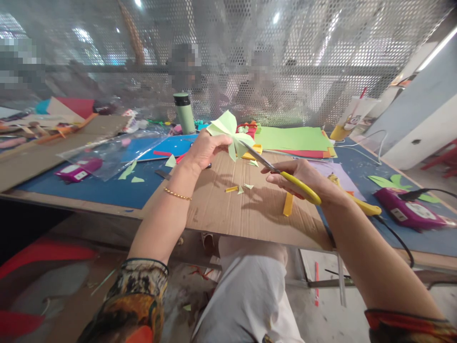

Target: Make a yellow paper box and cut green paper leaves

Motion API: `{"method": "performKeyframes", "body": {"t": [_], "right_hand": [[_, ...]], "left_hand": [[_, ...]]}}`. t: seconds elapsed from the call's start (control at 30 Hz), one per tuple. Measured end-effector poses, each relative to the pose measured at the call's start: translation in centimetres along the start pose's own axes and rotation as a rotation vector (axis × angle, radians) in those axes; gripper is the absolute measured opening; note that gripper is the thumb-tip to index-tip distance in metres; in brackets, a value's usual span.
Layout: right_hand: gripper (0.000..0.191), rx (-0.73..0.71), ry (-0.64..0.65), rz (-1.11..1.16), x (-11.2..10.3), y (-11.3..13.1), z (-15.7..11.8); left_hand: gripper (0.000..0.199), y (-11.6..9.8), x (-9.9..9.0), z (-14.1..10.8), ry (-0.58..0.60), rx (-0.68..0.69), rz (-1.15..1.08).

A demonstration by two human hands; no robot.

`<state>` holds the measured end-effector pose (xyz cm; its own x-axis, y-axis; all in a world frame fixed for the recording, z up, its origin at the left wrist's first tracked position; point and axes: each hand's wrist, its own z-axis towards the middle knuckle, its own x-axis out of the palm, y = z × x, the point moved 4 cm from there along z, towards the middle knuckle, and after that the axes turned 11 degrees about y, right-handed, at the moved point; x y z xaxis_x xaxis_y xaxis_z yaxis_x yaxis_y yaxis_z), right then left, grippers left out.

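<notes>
Right hand [305, 174] grasping yellow-handled scissors [302, 185] above cardboard [221, 214]. Long axis diagonal, tips pointing up-left, forward, at pale green paper [225, 125]. Left hand [205, 148] pinching that paper. Blue-topped bench [107, 196] below; perforated screen [228, 28] beyond.

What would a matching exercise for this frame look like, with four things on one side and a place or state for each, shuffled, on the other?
Things:
1. Scissors
2. Pale green paper
3. Bottle
4. Cardboard sheet

Places or states:
A. Standing upright, with a black band near its top
B. Lying flat, with yellow scraps on it
C. Held in the right hand
D. Held in the left hand

Right pairs: 1-C, 2-D, 3-A, 4-B
</notes>
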<state>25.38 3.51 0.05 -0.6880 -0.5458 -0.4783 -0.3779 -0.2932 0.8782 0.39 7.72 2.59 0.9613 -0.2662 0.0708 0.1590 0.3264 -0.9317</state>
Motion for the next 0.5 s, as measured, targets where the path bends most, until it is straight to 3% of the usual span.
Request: {"method": "performKeyframes", "body": {"t": [0.5], "right_hand": [[0.076,0.028,0.008,-0.034,-0.17,0.38,-0.18]], "left_hand": [[0.040,0.00,-0.05,-0.05,-0.012,-0.009,-0.001]]}}
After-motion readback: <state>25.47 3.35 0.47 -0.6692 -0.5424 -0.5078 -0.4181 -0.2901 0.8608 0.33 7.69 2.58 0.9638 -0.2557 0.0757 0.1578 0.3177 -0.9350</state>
